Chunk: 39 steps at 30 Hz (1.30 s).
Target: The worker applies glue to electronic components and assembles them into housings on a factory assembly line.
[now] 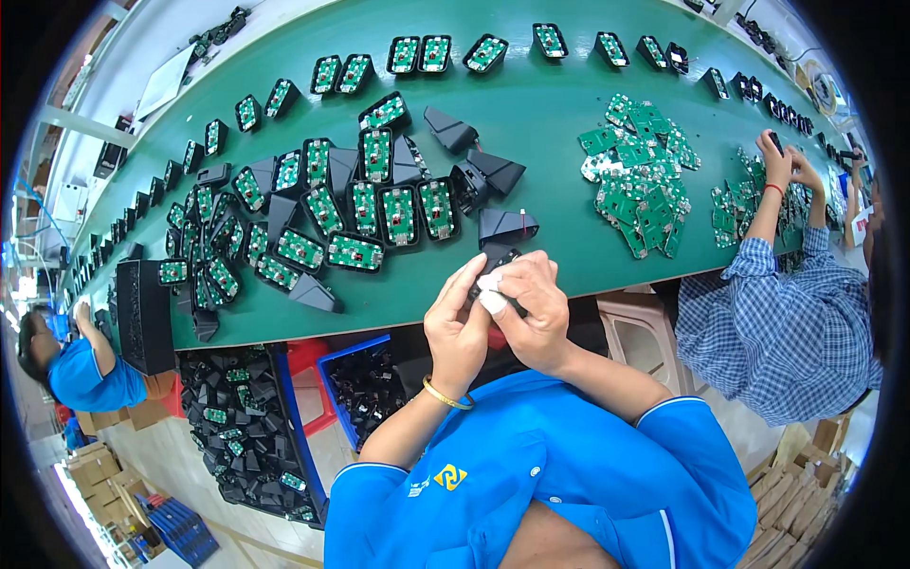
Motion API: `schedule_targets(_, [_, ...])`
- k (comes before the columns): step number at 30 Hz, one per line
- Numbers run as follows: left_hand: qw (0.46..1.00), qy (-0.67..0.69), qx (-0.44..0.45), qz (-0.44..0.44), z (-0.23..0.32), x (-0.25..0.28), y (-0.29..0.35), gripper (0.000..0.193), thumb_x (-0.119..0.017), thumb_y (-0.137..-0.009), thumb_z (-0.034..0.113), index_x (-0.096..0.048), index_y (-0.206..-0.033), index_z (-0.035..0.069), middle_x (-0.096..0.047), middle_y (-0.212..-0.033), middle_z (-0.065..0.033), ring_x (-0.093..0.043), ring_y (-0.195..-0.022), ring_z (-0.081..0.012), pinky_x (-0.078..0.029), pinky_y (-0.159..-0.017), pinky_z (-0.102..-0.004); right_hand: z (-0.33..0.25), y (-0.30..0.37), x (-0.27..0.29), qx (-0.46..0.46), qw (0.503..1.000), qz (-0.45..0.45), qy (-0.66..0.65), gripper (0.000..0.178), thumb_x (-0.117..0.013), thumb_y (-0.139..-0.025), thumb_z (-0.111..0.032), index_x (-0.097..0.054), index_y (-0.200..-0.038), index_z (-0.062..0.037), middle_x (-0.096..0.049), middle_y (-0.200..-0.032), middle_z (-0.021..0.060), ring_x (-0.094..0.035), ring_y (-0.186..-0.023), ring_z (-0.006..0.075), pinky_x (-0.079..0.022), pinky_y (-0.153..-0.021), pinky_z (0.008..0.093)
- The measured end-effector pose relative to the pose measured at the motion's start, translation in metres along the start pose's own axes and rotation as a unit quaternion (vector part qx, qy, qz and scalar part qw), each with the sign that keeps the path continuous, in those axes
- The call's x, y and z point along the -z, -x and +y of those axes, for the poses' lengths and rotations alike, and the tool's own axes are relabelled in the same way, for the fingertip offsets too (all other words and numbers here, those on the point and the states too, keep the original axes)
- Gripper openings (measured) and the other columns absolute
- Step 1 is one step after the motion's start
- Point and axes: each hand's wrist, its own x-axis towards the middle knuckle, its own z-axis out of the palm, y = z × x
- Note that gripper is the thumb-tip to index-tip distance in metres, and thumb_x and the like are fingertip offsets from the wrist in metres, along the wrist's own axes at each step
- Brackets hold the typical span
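Close together at the table's front edge, my left hand (457, 327) and my right hand (534, 308) are both closed around a small black plastic housing (500, 254). White finger covers (491, 292) show on the right hand's thumb and a finger. My fingers hide most of the housing and whatever is inside it. Just beyond them lies another black housing (507, 226) with a short red wire. Several empty-looking black housings (493, 173) are heaped farther back. To their left sit many black housings fitted with green circuit boards (398, 216).
A pile of loose green circuit boards (640, 180) lies to the right on the green table (531, 104). Fitted housings (405, 54) line the far side. Below are a crate of housings (246, 427) and a blue bin (365, 389). Co-workers sit at right (777, 322) and left (83, 375).
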Motion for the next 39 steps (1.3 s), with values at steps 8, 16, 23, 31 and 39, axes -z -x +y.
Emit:
schedule_targets(8, [0.961, 0.246, 0.121, 0.032, 0.013, -0.002, -0.003, 0.042, -0.054, -0.089, -0.005, -0.05, -0.131, -0.003, -0.059, -0.117, -0.0145, -0.06, -0.089, -0.0153, -0.054, -0.075, -0.0231, 0.001, -0.024, 0.015, 0.059, 0.992, -0.041, 0.101, 0.013, -0.064, -0.073, 0.0, -0.064, -0.085, -0.0028, -0.059, -0.081, 0.0069, -0.046, -0.067, 0.0194, -0.038, -0.064, 0.0312])
schedule_targets(16, [0.977, 0.199, 0.058, 0.049, 0.014, -0.005, 0.0, 0.041, -0.051, -0.09, -0.005, -0.049, -0.131, -0.004, -0.058, -0.117, -0.0164, -0.061, -0.09, -0.0167, -0.056, -0.073, -0.0238, 0.005, -0.024, 0.032, 0.032, 0.977, -0.159, 0.136, 0.014, -0.063, -0.069, 0.0, -0.063, -0.082, -0.0026, -0.056, -0.069, 0.0073, -0.041, -0.045, 0.0182, -0.033, -0.041, 0.0298])
schedule_targets(23, [0.997, 0.076, 0.003, 0.029, 0.008, -0.001, -0.001, 0.042, -0.052, -0.086, -0.008, -0.052, -0.128, -0.005, -0.058, -0.119, -0.0189, -0.061, -0.094, -0.018, -0.055, -0.075, -0.0238, 0.003, -0.03, 0.031, 0.034, 0.975, -0.171, 0.14, 0.01, -0.063, -0.069, -0.001, -0.061, -0.078, -0.003, -0.056, -0.066, 0.005, -0.042, -0.045, 0.018, -0.033, -0.042, 0.0301])
schedule_targets(31, [0.984, -0.115, -0.132, 0.014, 0.0, 0.002, -0.004, 0.042, -0.055, -0.082, -0.008, -0.056, -0.125, -0.004, -0.057, -0.124, -0.0191, -0.061, -0.097, -0.0184, -0.055, -0.075, -0.0248, 0.003, -0.032, 0.032, 0.051, 0.959, -0.182, 0.213, 0.009, -0.064, -0.068, -0.002, -0.057, -0.072, -0.0052, -0.054, -0.065, 0.0043, -0.043, -0.047, 0.0194, -0.035, -0.045, 0.0304])
schedule_targets(39, [0.999, 0.041, 0.003, 0.018, 0.006, -0.002, -0.002, 0.042, -0.057, -0.083, -0.007, -0.057, -0.125, -0.003, -0.057, -0.125, -0.0182, -0.062, -0.093, -0.0185, -0.056, -0.072, -0.0245, 0.005, -0.034, 0.033, 0.093, 0.949, -0.186, 0.236, 0.012, -0.064, -0.067, -0.004, -0.053, -0.07, -0.0072, -0.052, -0.065, 0.0041, -0.043, -0.047, 0.0204, -0.035, -0.047, 0.0302])
